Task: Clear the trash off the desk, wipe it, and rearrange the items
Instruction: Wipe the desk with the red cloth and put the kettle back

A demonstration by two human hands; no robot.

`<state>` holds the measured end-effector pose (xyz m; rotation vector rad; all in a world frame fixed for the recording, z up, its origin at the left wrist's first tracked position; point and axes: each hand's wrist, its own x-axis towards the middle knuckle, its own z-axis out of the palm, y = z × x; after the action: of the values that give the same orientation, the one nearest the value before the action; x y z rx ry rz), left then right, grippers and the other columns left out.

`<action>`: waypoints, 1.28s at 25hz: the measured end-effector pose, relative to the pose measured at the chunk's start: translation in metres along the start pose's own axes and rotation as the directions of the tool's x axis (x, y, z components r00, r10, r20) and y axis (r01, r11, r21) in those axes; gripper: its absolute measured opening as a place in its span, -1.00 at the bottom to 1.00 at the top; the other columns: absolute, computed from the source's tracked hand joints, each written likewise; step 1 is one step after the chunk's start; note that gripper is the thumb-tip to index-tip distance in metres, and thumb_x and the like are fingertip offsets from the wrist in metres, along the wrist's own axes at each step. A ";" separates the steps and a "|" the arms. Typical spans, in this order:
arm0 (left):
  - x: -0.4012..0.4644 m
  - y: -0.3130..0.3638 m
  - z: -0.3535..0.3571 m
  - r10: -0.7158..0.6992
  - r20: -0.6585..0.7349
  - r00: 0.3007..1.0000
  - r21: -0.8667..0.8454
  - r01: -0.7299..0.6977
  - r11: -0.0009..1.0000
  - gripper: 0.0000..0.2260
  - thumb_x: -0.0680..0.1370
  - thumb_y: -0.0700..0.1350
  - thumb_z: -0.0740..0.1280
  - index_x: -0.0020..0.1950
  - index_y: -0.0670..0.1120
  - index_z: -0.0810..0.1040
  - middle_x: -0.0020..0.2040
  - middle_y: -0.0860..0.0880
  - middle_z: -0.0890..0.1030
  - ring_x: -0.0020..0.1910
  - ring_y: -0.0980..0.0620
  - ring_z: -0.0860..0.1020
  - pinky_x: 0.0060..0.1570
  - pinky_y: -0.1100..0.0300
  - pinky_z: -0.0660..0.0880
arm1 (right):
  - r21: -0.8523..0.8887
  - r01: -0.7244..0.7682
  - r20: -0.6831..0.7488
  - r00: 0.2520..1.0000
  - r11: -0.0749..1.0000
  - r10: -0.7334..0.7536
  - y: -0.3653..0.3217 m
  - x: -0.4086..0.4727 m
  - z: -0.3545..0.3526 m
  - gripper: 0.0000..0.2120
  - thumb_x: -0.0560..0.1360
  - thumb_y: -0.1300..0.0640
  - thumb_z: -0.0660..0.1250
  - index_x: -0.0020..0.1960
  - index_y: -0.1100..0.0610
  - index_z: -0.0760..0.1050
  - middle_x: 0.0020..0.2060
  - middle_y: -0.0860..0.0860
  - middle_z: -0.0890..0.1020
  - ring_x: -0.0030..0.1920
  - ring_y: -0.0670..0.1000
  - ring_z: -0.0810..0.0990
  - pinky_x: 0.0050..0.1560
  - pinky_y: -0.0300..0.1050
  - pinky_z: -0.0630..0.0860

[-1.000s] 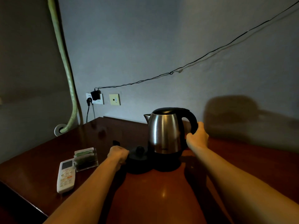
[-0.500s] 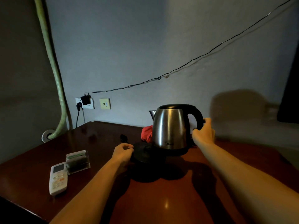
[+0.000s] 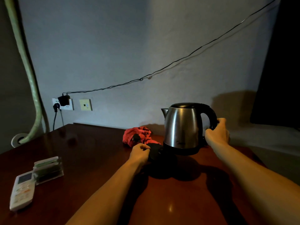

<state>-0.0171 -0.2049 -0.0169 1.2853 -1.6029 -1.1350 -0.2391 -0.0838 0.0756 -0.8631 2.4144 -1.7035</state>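
Note:
A steel kettle [image 3: 182, 127] with a black lid and handle hangs just above the dark wooden desk [image 3: 90, 153], casting a shadow below. My right hand [image 3: 217, 133] grips its black handle. My left hand [image 3: 140, 151] holds the rim of the black kettle base [image 3: 155, 151], which is tilted up beside the kettle's bottom. A crumpled red cloth [image 3: 138, 135] lies on the desk behind the base, with the base's dark plug in front of it.
A white remote control [image 3: 21, 190] and a clear holder of green sachets [image 3: 47, 169] lie at the desk's left front. Wall sockets [image 3: 65, 103] with a charger and cable sit behind, beside a green hose [image 3: 30, 78]. A dark screen [image 3: 279, 70] stands at right.
Both hands lifted the kettle and its base off the desk and carried them to the right and farther back. The red cloth came into sight behind them.

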 end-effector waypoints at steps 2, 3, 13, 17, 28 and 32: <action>0.007 0.003 0.022 0.015 0.024 1.000 0.009 -0.015 1.000 -0.80 0.56 -0.25 0.32 -0.21 0.00 0.56 -0.15 -0.13 0.63 -0.22 -0.06 0.58 -0.14 0.04 0.58 | 0.003 -0.012 -0.024 1.000 1.000 0.012 0.010 0.010 -0.010 -0.67 0.47 0.41 0.18 0.10 0.06 0.24 0.01 0.19 0.40 -0.11 0.22 0.43 -0.37 -0.05 0.33; 0.009 0.005 0.033 0.022 0.027 0.999 0.015 -0.022 1.000 -0.80 0.56 -0.24 0.32 -0.20 0.00 0.57 -0.12 -0.12 0.64 -0.19 -0.06 0.60 -0.08 0.01 0.60 | 0.000 -0.016 -0.039 0.999 1.000 0.016 0.015 0.014 -0.014 -0.67 0.46 0.41 0.17 0.11 0.08 0.25 0.00 0.19 0.40 -0.11 0.22 0.44 -0.35 -0.02 0.37; 0.037 0.014 0.110 0.037 0.113 0.993 0.087 -0.047 0.995 -0.85 0.58 -0.10 0.35 0.13 -0.09 0.56 0.09 -0.09 0.60 -0.13 0.04 0.56 -0.23 0.26 0.51 | -0.031 -0.058 -0.063 0.996 0.998 0.056 0.055 0.060 -0.030 -0.66 0.46 0.38 0.20 0.18 0.14 0.28 0.00 0.20 0.45 -0.11 0.22 0.45 -0.20 0.03 0.38; 0.047 0.003 0.118 0.143 0.370 0.918 0.458 -0.314 0.832 -0.35 0.39 0.18 0.49 0.38 -0.08 0.42 0.56 -0.17 0.13 0.55 -0.17 0.08 0.49 -0.04 0.17 | -0.031 -0.071 -0.075 0.995 0.997 0.068 0.063 0.068 -0.019 -0.64 0.42 0.35 0.23 0.15 0.08 0.29 0.03 0.20 0.50 0.00 0.26 0.50 -0.02 0.15 0.48; 0.070 -0.002 0.135 0.213 0.449 0.868 0.729 -0.493 0.474 -0.30 0.58 0.26 0.19 0.60 -0.05 0.07 0.60 -0.08 0.08 0.58 -0.13 0.00 0.53 -0.08 0.01 | -0.045 -0.046 -0.052 0.998 0.998 0.044 0.067 0.086 -0.004 -0.66 0.45 0.35 0.23 0.13 0.04 0.27 -0.04 0.18 0.50 -0.10 0.25 0.53 -0.18 0.08 0.47; 0.081 -0.002 0.134 0.187 0.432 0.882 0.759 -0.468 0.452 -0.32 0.60 0.28 0.13 0.61 -0.03 0.04 0.61 -0.08 0.05 0.58 -0.13 -0.03 0.54 -0.09 0.00 | -0.046 -0.055 -0.062 0.997 0.997 0.052 0.072 0.092 0.000 -0.68 0.48 0.32 0.26 0.11 0.01 0.27 -0.05 0.14 0.50 -0.10 0.23 0.54 -0.15 0.11 0.51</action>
<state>-0.1571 -0.2614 -0.0563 1.2741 -2.6984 -0.1989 -0.3460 -0.1106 0.0361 -0.7559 2.5031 -1.6841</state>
